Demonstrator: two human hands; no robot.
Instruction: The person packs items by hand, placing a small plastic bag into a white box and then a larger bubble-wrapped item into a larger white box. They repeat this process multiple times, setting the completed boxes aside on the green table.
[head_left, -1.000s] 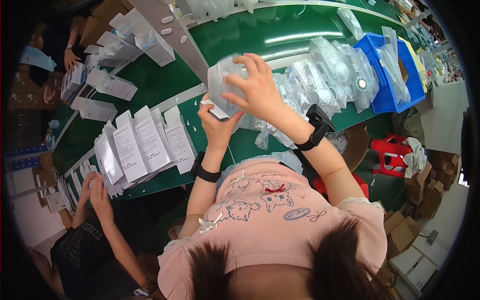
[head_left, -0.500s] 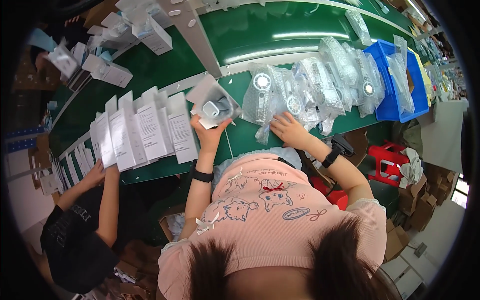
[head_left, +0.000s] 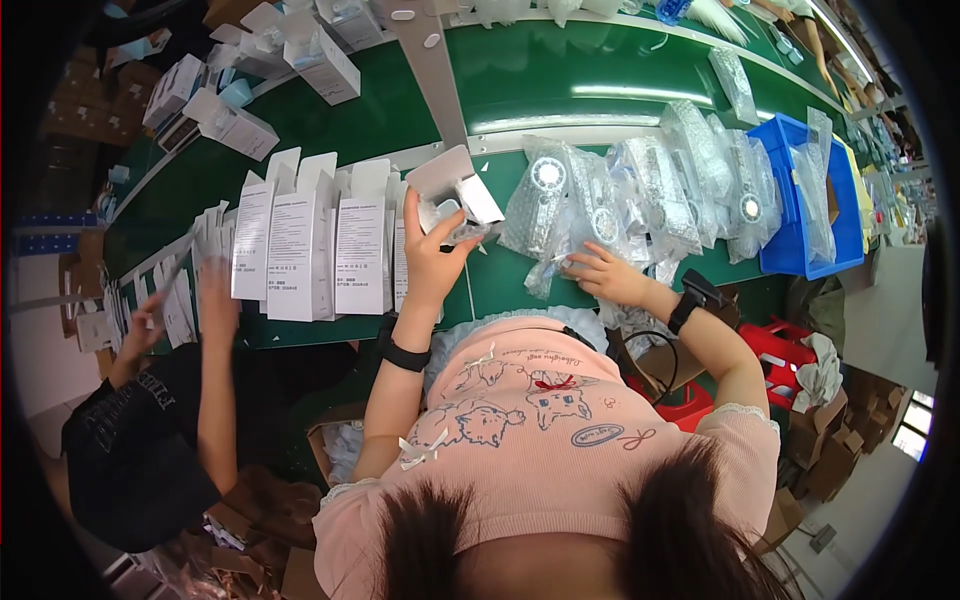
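Note:
My left hand (head_left: pixel 435 255) is closed around a white cardboard box (head_left: pixel 484 200) whose top flap stands open. Inside the box sits a greyish item in clear plastic; its kind is hard to make out. Near the table's front edge my right hand (head_left: pixel 610 276) rests with fingers apart on the lower end of a bubble-wrap bag (head_left: pixel 540 215). Through that bag a white device with a round, dark-ringed part shows. Several similar bubble-wrapped devices (head_left: pixel 665 205) lie side by side to its right.
Left of my hand, several open white boxes (head_left: pixel 300 240) stand in a row on the green table (head_left: pixel 400 110). A co-worker's hands (head_left: pixel 215 290) handle boxes farther left. A blue bin (head_left: pixel 835 220) stands at the right, with red stools (head_left: pixel 775 350) below. A metal post (head_left: pixel 432 70) rises behind.
The box in my left hand has tilted, hiding more of its contents. My right hand remains at the bubble-wrap bags. The co-worker's hands have shifted among the boxes, and the view has turned slightly.

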